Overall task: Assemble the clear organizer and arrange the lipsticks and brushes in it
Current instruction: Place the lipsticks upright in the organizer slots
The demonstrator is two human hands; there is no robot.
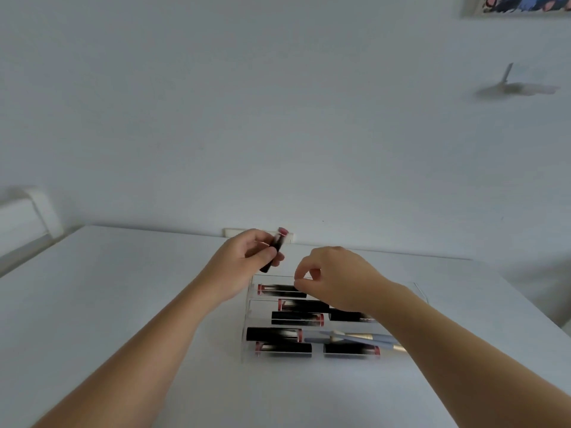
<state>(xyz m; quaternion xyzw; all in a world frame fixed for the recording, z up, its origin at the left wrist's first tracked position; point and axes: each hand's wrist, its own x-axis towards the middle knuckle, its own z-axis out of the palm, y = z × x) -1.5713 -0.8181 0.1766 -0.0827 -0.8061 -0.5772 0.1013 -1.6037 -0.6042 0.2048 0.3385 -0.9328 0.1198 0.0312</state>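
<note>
On the white counter (123, 304) at 6 o'clock stands the clear organizer (247, 341), with black lipsticks (282, 349) and blue brushes (355, 337) lying in its tiers. The left hand (244, 261) grips a lipstick (275, 251), tilted, at 11 o'clock above the organizer. The right hand (336, 279), fingers curled and pinched over the top tier, seems to hold nothing.

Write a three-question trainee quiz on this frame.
1. True or false: the left hand holds a lipstick.
2. Which lies in the organizer? A) lipsticks only B) lipsticks and brushes C) brushes only
3. Fill in: the right hand hovers over the organizer's ____ end.

Key: 1 true; 2 B; 3 far
</note>
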